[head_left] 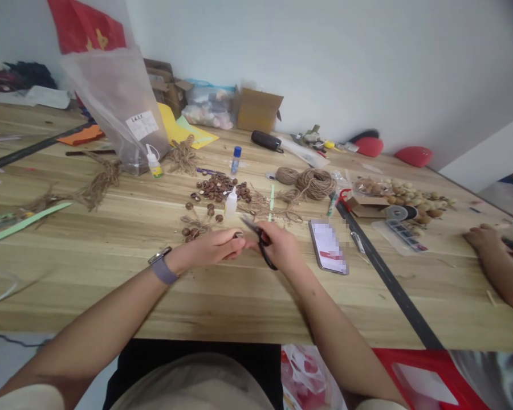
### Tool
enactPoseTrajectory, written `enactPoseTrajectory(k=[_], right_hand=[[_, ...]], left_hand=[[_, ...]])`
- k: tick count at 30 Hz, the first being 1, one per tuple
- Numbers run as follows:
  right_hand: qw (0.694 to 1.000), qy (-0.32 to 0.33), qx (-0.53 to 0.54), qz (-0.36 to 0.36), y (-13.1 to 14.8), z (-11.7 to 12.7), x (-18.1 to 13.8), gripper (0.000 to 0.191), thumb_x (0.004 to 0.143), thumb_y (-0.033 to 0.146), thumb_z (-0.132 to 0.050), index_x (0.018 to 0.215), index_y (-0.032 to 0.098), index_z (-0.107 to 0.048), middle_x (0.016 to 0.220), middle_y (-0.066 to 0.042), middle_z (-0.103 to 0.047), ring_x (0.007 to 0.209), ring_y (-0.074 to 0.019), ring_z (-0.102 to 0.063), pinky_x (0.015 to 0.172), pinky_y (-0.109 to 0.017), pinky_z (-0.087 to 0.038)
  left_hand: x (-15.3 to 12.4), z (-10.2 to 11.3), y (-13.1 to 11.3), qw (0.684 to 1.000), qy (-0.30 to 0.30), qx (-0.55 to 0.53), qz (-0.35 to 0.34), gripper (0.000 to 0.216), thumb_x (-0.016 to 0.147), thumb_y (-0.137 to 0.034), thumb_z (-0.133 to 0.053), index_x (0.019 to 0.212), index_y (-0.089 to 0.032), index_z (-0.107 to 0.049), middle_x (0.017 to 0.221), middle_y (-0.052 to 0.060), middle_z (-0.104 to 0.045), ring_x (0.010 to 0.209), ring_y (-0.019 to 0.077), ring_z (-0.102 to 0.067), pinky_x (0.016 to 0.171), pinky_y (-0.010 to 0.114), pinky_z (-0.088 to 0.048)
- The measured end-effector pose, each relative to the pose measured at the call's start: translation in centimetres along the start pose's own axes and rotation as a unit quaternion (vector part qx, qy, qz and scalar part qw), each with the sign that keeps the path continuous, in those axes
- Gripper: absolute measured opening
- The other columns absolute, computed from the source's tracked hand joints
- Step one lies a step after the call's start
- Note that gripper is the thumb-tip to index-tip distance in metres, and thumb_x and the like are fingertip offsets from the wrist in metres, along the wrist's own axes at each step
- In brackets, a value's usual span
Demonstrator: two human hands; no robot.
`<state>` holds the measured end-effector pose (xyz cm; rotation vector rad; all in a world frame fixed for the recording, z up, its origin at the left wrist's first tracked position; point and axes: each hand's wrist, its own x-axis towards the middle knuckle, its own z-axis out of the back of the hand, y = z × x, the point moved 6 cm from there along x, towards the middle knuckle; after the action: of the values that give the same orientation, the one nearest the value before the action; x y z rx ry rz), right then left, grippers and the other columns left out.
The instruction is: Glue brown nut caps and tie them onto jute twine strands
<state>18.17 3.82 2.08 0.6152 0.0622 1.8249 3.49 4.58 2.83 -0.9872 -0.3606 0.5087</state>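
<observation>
My left hand (pixel 222 246), with a watch on its wrist, is closed with a small dark brown cap-like piece (pixel 238 234) pinched at its fingertips. Black-handled scissors (pixel 265 250) are in my right hand (pixel 282 245), blades pointing up and to the left. The fingertips of both hands are close together over the wooden table. Just beyond them stands a small white squeeze bottle (pixel 231 202). A pile of brown round cap-like pieces (pixel 218 187) lies behind it, and a few with twine stems (pixel 192 230) lie near my left hand.
Balls of twine (pixel 316 183) and a phone (pixel 328 246) lie to the right. A blue-capped glue stick (pixel 236 161) stands behind the pile. A tall translucent bag (pixel 119 114) rises at left. Another person's hand (pixel 483 238) rests at far right, past a dark strip (pixel 385 273).
</observation>
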Motion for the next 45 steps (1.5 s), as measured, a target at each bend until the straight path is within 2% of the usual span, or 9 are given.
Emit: enactPoseTrajectory(k=[3, 6, 10, 14, 19, 26, 33, 39, 45], right_hand=[[0.989, -0.075, 0.007, -0.126, -3.4, 0.8, 0.3, 0.036, 0.083, 0.039, -0.059, 0.114, 0.021, -0.055, 0.083, -0.005, -0.064, 0.069, -0.0205, -0.058, 0.060, -0.028, -0.039], [0.982, -0.085, -0.009, -0.167, -5.9, 0.9, 0.4, 0.040, 0.081, 0.028, -0.054, 0.119, 0.015, -0.053, 0.088, -0.009, -0.064, 0.077, -0.0225, -0.060, 0.070, -0.032, -0.044], [0.980, -0.041, -0.039, -0.193, -7.6, 0.6, 0.3, 0.051, 0.075, 0.023, -0.056, 0.124, 0.010, -0.050, 0.099, -0.014, -0.064, 0.085, -0.0230, -0.061, 0.082, -0.034, -0.046], [0.974, -0.019, -0.070, -0.215, -8.0, 0.6, 0.1, 0.054, 0.079, 0.024, -0.055, 0.130, 0.010, -0.047, 0.111, -0.017, -0.062, 0.095, -0.0250, -0.061, 0.087, -0.035, -0.045], [0.969, -0.003, -0.120, -0.214, -8.2, 0.2, 0.1, 0.053, 0.080, 0.022, -0.055, 0.131, 0.010, -0.046, 0.115, -0.019, -0.062, 0.100, -0.0274, -0.060, 0.089, -0.036, -0.044], [0.964, 0.054, -0.167, -0.201, -7.6, -0.5, 0.1, 0.043, 0.084, 0.020, -0.053, 0.126, 0.010, -0.053, 0.108, -0.019, -0.066, 0.102, -0.0292, -0.061, 0.089, -0.037, -0.043], [0.952, 0.067, -0.208, -0.214, -6.8, -0.1, -0.2, 0.035, 0.087, 0.029, -0.054, 0.117, 0.014, -0.061, 0.108, -0.020, -0.066, 0.101, -0.0330, -0.059, 0.084, -0.042, -0.041], [0.955, -0.027, -0.206, -0.212, -6.0, 1.9, 0.1, 0.034, 0.088, 0.035, -0.053, 0.115, 0.016, -0.064, 0.113, -0.019, -0.063, 0.103, -0.0334, -0.055, 0.084, -0.042, -0.040], [0.989, -0.064, -0.074, -0.115, -4.5, 2.1, 1.7, 0.024, 0.088, 0.029, -0.052, 0.100, 0.018, -0.069, 0.100, -0.012, -0.070, 0.097, -0.0265, -0.061, 0.088, -0.038, -0.043]], left_hand=[[0.3, 0.0, 0.6, 0.998, 0.002, -0.069, 0.006, 0.038, 0.096, -0.042, -0.025, 0.070, -0.019, -0.041, 0.063, -0.004, -0.039, 0.057, 0.0104, -0.036, 0.059, 0.025, -0.036], [0.5, -0.1, 1.1, 0.998, 0.004, -0.062, 0.020, 0.039, 0.095, -0.041, -0.025, 0.066, -0.020, -0.040, 0.060, -0.004, -0.039, 0.055, 0.0108, -0.037, 0.057, 0.025, -0.035], [0.7, -0.8, 1.0, 0.996, 0.015, 0.089, 0.010, 0.037, 0.094, -0.033, -0.028, 0.062, -0.020, -0.039, 0.057, -0.002, -0.046, 0.056, 0.0122, -0.042, 0.058, 0.026, -0.034], [0.7, -1.9, 0.9, 0.952, 0.020, 0.304, 0.019, 0.033, 0.092, -0.026, -0.031, 0.066, -0.019, -0.049, 0.061, 0.003, -0.058, 0.057, 0.0162, -0.050, 0.058, 0.030, -0.034], [0.8, -2.5, 0.9, 0.916, 0.008, 0.400, 0.031, 0.026, 0.090, -0.029, -0.039, 0.083, -0.017, -0.062, 0.073, 0.009, -0.069, 0.064, 0.0213, -0.061, 0.058, 0.030, -0.039], [0.9, -2.9, 2.5, 0.923, 0.063, 0.373, 0.065, 0.019, 0.082, -0.032, -0.053, 0.073, -0.018, -0.062, 0.078, 0.008, -0.071, 0.074, 0.0235, -0.065, 0.059, 0.030, -0.041], [1.1, -2.9, 2.5, 0.945, 0.040, 0.318, 0.061, 0.010, 0.079, -0.024, -0.056, 0.087, -0.021, -0.063, 0.082, 0.005, -0.071, 0.077, 0.0224, -0.064, 0.064, 0.030, -0.042], [1.2, -3.0, 2.5, 0.955, 0.031, 0.290, 0.048, 0.010, 0.080, -0.020, -0.057, 0.083, -0.021, -0.067, 0.083, 0.003, -0.072, 0.079, 0.0208, -0.065, 0.068, 0.029, -0.043], [1.3, -3.2, 2.5, 0.944, 0.014, 0.329, 0.029, 0.020, 0.085, -0.021, -0.052, 0.081, -0.019, -0.071, 0.086, 0.006, -0.074, 0.082, 0.0210, -0.065, 0.069, 0.030, -0.043]])
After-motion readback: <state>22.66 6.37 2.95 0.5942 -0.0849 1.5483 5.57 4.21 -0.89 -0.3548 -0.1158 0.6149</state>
